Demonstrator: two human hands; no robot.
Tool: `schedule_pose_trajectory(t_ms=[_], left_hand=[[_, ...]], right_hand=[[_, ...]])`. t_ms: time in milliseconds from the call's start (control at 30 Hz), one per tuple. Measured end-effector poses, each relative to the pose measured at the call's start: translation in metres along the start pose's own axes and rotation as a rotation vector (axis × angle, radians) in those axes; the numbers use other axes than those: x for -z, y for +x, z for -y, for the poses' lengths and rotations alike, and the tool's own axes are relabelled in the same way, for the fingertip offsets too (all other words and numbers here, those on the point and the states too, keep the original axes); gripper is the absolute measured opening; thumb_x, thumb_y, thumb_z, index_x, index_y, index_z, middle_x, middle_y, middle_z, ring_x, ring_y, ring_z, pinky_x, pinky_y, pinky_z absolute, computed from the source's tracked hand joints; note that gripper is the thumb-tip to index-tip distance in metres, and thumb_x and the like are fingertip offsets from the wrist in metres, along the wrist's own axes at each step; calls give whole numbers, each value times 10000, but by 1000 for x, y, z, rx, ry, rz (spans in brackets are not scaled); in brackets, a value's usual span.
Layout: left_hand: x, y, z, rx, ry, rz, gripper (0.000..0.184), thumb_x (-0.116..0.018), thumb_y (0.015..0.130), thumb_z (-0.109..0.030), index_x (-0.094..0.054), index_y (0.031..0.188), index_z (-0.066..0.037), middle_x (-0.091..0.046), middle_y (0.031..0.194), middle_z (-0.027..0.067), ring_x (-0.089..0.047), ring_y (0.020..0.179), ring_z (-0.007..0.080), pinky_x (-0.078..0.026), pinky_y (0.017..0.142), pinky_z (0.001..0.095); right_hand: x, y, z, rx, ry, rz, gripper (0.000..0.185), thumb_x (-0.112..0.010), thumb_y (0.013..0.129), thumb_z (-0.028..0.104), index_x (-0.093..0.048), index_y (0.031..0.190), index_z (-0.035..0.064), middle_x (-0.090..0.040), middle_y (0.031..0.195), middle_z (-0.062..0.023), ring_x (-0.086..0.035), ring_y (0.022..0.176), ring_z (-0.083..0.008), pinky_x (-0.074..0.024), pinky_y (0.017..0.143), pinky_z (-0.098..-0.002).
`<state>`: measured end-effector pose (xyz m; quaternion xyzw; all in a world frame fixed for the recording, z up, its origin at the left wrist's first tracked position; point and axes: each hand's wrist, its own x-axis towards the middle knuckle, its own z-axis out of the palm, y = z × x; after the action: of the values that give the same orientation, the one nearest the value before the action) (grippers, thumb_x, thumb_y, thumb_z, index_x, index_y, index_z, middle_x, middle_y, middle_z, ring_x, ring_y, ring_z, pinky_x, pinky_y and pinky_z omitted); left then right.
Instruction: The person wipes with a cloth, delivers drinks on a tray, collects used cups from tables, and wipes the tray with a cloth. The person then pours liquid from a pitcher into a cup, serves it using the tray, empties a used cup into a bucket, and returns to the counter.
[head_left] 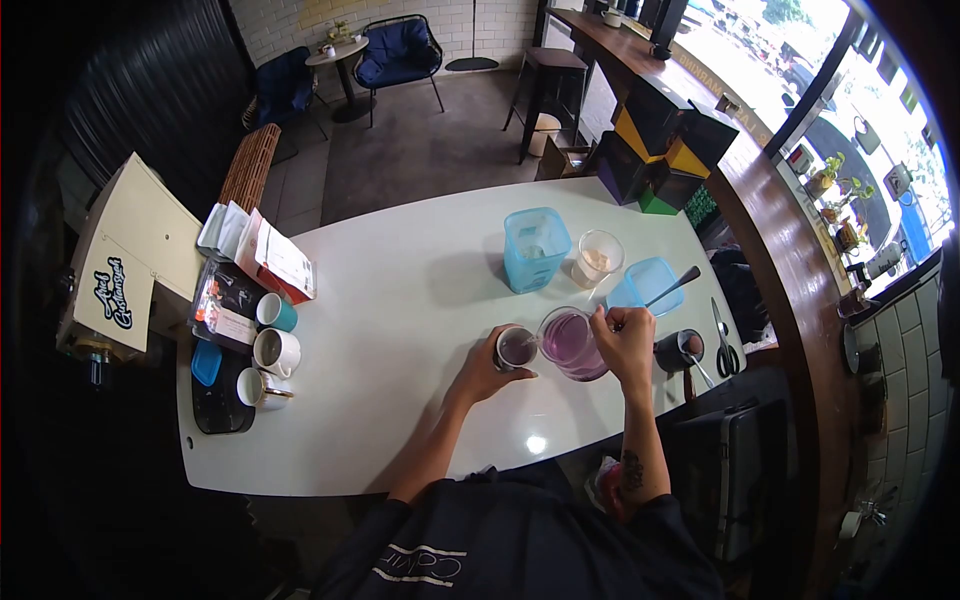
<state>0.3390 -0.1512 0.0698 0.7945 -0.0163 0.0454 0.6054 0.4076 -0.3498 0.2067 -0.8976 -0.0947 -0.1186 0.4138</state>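
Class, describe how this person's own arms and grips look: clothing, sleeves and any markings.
The dark shirt has short sleeves and pale lettering between two light lines. A dark tattoo marks the right forearm; no marking shows on the left forearm. The left grip and right grip are gloveless.

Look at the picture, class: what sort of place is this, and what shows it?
Probably a small café: a tall stool stands by a long wooden counter at the window, and cushioned chairs stand beside a round table.

Jug [572, 346] right of cup [517, 347], scissors [723, 340] farther right
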Motion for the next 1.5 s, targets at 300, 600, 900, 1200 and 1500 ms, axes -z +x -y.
schedule_pose_trajectory(t_ms=[300, 600, 900, 1200, 1500], left_hand=[[-2, 0, 4, -63, -68, -11, 770, -901, 642, -285, -497, 1265, -77, -626, 1129, 117, -617, 1032, 233, -500, 871, 359], [-2, 1, 6, 20, -61, 24, 822, -913, 621, -237, -475, 1297, -75, -588, 1175, 90, -571, 1096, 204, -475, 935, 349], [-2, 1, 4, 30, -64, 18, 809, -909, 630, -221, -476, 1297, -67, -584, 1190, 92, -567, 1111, 200, -467, 951, 349], [-2, 0, 4, 18, -60, 18, 813, -905, 638, -250, -474, 1301, -65, -575, 1200, 99, -564, 1116, 212, -466, 953, 356], [-3, 1, 8, 25, -58, 36, 821, -892, 664, -286, -452, 1321, -64, -548, 1228, 104, -541, 1143, 211, -456, 962, 355]], right_hand=[[-19, -7, -29, -37, 36, 4, 385, -659, 783, 171, -502, 538, -82, -363, 424, -91, -337, 401, -128, -311, 429, -339], [-25, -18, -48, -118, 8, 37, 355, -656, 793, 194, -598, 573, -79, -447, 426, -137, -411, 383, -175, -357, 438, -360], [-30, -23, -59, -152, 45, 7, 381, -655, 809, 200, -581, 566, -83, -430, 421, -123, -394, 392, -149, -346, 437, -352], [-39, -29, -85, -302, 364, -61, 378, -628, 807, 140, -518, 491, -34, -432, 436, 3, -368, 427, -67, -278, 415, -286], [-50, -49, -117, -448, 636, -243, 372, -617, 826, 96, -480, 482, 61, -389, 477, 75, -298, 427, -23, -174, 428, -248]])
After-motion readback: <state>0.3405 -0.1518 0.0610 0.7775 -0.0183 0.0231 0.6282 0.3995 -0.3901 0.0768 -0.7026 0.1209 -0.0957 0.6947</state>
